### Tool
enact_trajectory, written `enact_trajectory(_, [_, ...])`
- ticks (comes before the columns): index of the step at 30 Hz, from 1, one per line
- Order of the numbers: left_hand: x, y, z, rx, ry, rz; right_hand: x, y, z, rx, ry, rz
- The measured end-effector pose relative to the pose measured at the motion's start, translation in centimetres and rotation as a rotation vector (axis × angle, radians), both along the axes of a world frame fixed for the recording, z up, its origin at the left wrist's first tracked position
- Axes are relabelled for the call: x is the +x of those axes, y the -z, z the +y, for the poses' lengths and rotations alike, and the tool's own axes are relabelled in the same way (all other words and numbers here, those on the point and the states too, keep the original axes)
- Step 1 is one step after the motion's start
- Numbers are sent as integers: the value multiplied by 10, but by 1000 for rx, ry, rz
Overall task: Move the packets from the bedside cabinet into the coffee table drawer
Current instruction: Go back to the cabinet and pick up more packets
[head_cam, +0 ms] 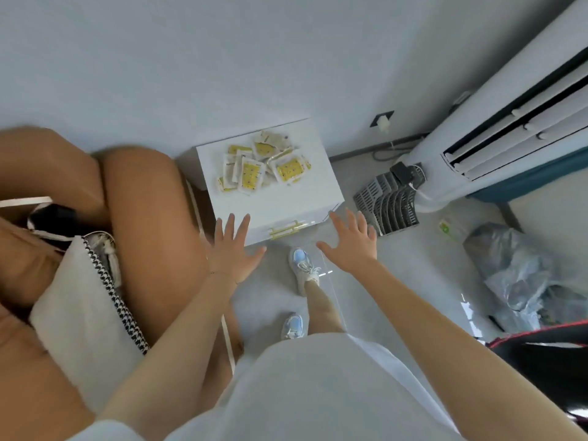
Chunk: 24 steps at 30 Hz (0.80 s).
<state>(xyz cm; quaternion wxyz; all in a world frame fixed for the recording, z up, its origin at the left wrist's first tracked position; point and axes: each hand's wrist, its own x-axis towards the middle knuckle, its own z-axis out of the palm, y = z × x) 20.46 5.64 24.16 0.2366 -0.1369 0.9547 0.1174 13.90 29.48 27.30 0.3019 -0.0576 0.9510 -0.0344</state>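
A heap of several yellow-and-white packets lies on top of the white bedside cabinet, toward its far side. The cabinet has a gold handle on its front. My left hand is stretched out with fingers spread, just in front of the cabinet's near left corner, holding nothing. My right hand is likewise spread and empty, in front of the cabinet's near right corner. Both hands are short of the packets. No coffee table is in view.
A tan sofa with a white cushion stands left of the cabinet. A standing air conditioner and a stack of grey baskets are on the right, with plastic bags on the floor. My feet in white shoes are below.
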Motion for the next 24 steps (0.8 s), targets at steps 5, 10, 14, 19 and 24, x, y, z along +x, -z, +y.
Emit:
enact_trajectory(5, [-40,14,-29,-18,-144,-32,-65,27,-15,64,-60,-67])
enact_trajectory(10, [-86,30,-45,11,-260,-57,-122,40,-39,69,-160,-91])
enact_trajectory(14, [-119,48,-60,82,-379,-71,-158,59,-60,57,-177,-119])
enact_trajectory(19, [-153,94,-82,154,-371,-102,-199,107,-79,50,-83,-246])
enact_trajectory(24, [-186,170,-98,262,-376,-143,-243,181,-94,-42,95,-222])
